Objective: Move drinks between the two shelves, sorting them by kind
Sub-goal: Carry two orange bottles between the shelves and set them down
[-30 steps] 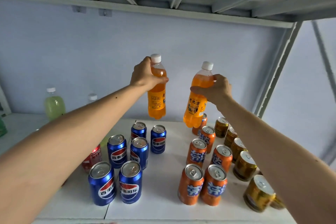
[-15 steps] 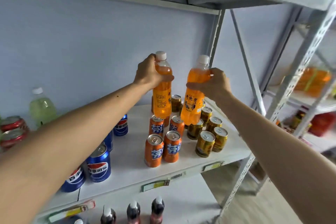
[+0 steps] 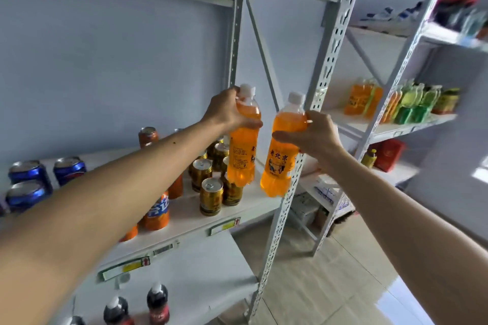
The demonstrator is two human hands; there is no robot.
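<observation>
My left hand [image 3: 227,111] grips an orange soda bottle [image 3: 241,152] with a white cap by its neck. My right hand [image 3: 315,134] holds a second orange soda bottle [image 3: 280,163] of the same kind, just to the right. Both bottles hang in the air at the right end of the near shelf [image 3: 243,215], beside its perforated front post [image 3: 306,137]. Under them stand gold cans [image 3: 210,196], orange cans [image 3: 157,215] and blue cans [image 3: 70,169]. A second shelf unit [image 3: 396,128] to the right carries orange bottles [image 3: 362,99] and green bottles [image 3: 416,103].
Dark cola bottles [image 3: 157,303] stand on the lower board of the near shelf. Red boxes [image 3: 388,154] and a small yellow bottle [image 3: 369,158] sit lower on the right unit. Tiled floor [image 3: 343,272] lies between the two units.
My view has swung to the right, bringing the second shelf unit into sight. Both hands have carried their orange bottles rightward, from over the cans to the near shelf's right end.
</observation>
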